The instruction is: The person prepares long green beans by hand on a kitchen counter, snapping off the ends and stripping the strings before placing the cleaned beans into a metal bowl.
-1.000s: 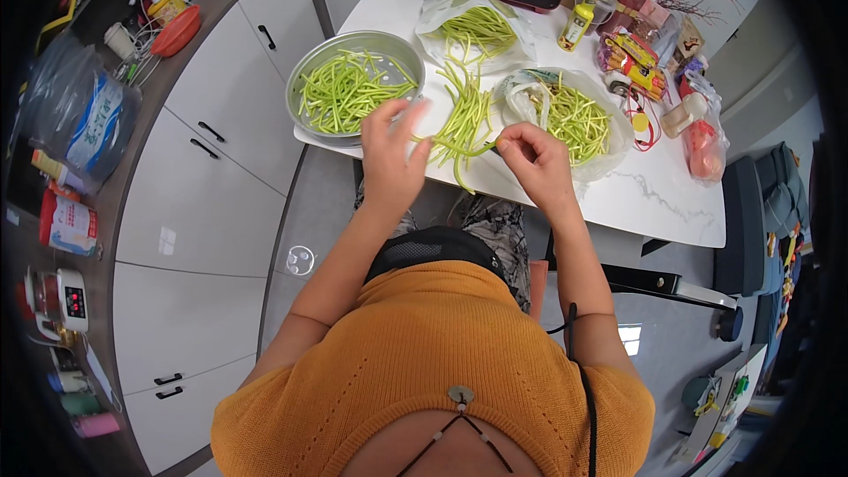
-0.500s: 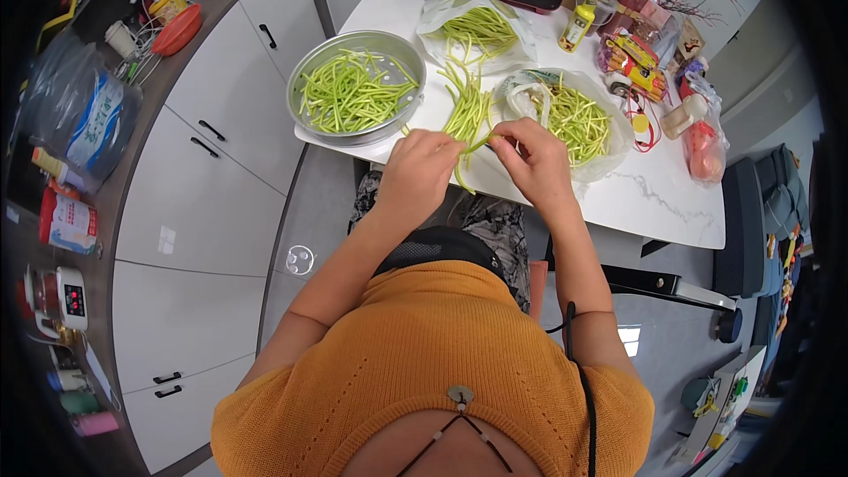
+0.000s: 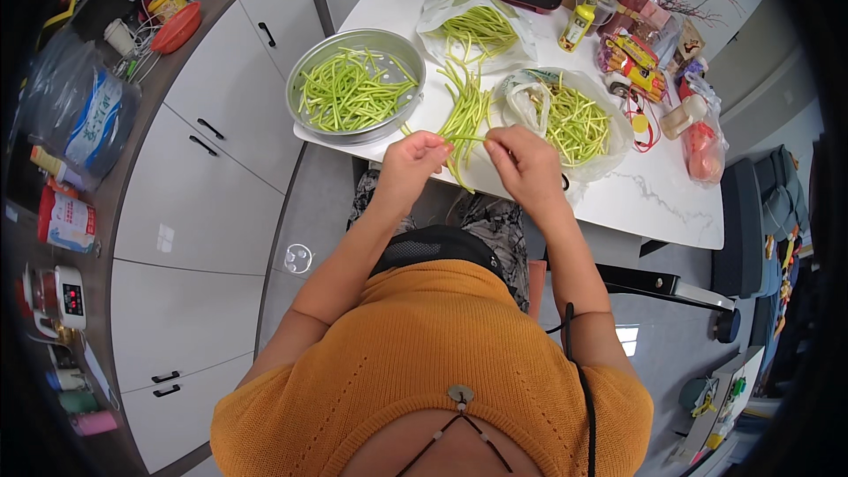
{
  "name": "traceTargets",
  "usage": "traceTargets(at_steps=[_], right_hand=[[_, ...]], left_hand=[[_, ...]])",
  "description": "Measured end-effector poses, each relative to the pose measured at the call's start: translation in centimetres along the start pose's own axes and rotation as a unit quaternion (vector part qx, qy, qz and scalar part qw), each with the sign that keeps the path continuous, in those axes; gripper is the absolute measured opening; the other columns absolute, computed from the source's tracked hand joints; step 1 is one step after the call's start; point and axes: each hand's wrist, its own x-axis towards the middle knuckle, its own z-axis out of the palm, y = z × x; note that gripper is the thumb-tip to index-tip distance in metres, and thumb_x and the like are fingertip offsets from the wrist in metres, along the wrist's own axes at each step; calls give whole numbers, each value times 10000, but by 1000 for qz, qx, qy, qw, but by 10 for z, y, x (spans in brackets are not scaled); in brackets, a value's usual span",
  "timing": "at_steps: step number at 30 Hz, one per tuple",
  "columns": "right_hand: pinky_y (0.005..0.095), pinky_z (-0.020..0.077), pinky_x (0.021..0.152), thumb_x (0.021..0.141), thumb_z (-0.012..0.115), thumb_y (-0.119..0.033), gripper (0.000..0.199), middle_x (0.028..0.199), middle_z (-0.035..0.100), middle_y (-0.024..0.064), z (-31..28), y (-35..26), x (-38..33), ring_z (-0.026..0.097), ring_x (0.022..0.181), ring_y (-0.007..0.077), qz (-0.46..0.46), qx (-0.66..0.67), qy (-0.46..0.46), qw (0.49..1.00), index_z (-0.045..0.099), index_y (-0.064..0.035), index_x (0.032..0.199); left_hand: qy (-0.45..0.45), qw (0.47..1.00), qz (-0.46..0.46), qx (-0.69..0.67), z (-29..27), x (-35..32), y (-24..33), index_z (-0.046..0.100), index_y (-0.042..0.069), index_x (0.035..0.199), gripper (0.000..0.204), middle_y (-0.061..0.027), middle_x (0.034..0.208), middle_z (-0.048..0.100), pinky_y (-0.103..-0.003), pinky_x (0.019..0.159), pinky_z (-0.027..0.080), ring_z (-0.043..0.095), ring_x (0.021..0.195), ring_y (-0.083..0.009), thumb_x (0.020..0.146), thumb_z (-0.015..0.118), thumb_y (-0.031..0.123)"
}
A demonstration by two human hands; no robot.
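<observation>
Pinching 1 bean (image 3: 465, 138) between them, the left hand (image 3: 415, 162) and right hand (image 3: 521, 162) are each closed on an end, above the near edge of the table (image 3: 636, 194). Just beyond lies 1 loose pile (image 3: 468, 106) of beans. Farther out sit 1 metal bowl (image 3: 353, 88) full of beans and 2 plastic bags (image 3: 574, 119) holding more.

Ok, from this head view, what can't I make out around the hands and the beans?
- Left hand and right hand: fingertips curl under, so the grip on the green bean is hidden.
- Loose bean pile: its near end lies behind the hands.
- Table: near edge covered by the forearms.
</observation>
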Motion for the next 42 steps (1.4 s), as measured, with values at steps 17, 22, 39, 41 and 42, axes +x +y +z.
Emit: traceTargets(at_steps=[17, 22, 39, 41, 42], right_hand=[[233, 388, 501, 811, 630, -116, 135, 572, 489, 1, -4, 45, -11, 431, 526, 70, 193, 119, 60, 972, 623, -77, 940], [284, 452, 572, 816, 621, -160, 164, 744, 620, 85, -46, 96, -4, 574, 603, 168, 222, -50, 164, 960, 618, -65, 950], [396, 482, 626, 815, 568, -144, 171, 864, 639, 98, 61, 82, -5, 615, 730, 301, 93, -195, -138, 967, 633, -137, 973], [407, 486, 629, 818, 549, -152, 180, 833, 626, 107, 64, 86, -4, 616, 719, 307, 90, -172, -133, 972, 628, -139, 979], [412, 488, 631, 820, 539, -156, 184, 817, 619, 111, 64, 86, -4, 617, 713, 310, 88, -161, -132, 974, 626, -140, 982]], left_hand=[[99, 995, 0, -21, -22, 13, -3, 593, 21, 1026, 176, -11, 830, 601, -181, 609, 400, 490, 683, -54, 877, 549, 103], [93, 995, -18, -29, -29, 11, -13, 604, 32, 1011, 167, 2, 833, 585, -184, 614, 391, 482, 718, -50, 884, 538, 117], [45, 997, -67, 1, -21, 5, -17, 603, 28, 985, 162, 9, 815, 589, -162, 596, 396, 497, 697, -36, 896, 532, 143], [39, 997, -73, 5, -20, 4, -18, 603, 24, 986, 164, 4, 817, 589, -163, 592, 399, 496, 694, -39, 895, 535, 142], [36, 996, -76, 6, -20, 3, -18, 603, 21, 986, 164, 2, 818, 589, -163, 590, 401, 496, 692, -40, 894, 536, 141]])
